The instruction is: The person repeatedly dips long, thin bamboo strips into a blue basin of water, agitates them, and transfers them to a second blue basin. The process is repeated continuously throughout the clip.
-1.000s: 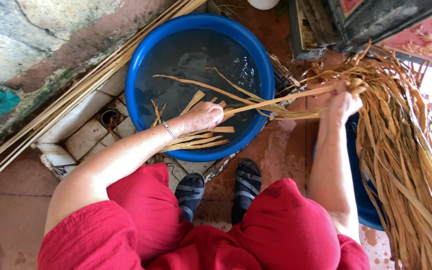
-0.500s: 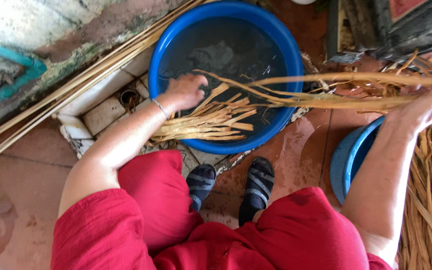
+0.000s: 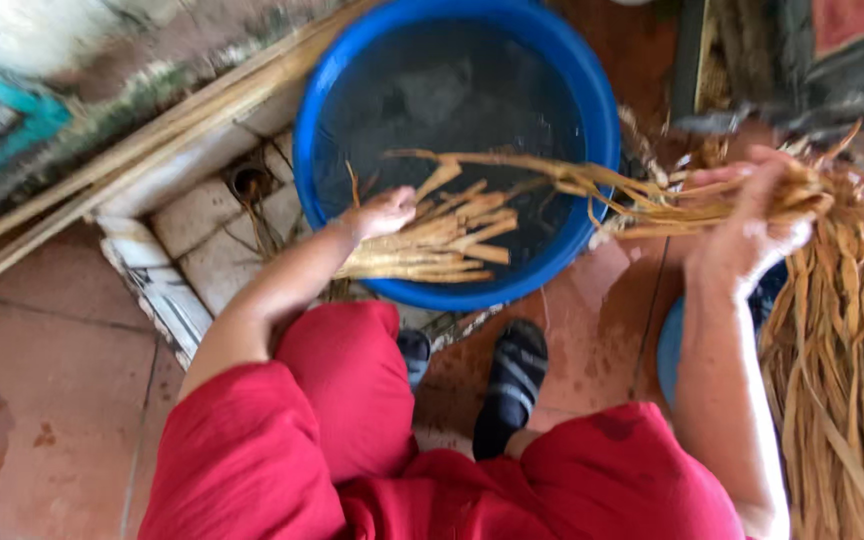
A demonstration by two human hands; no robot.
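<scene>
Both hands, left [image 3: 384, 212] and right [image 3: 752, 215], each clamped on tan, flat dried strips [image 3: 452, 235] over blue basin [image 3: 592, 110].

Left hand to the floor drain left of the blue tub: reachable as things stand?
Probably yes. The left hand grips a bundle of tan strips at the blue tub rim; the floor drain sits just beside that forearm, uncovered. The hand is full, though.
</scene>
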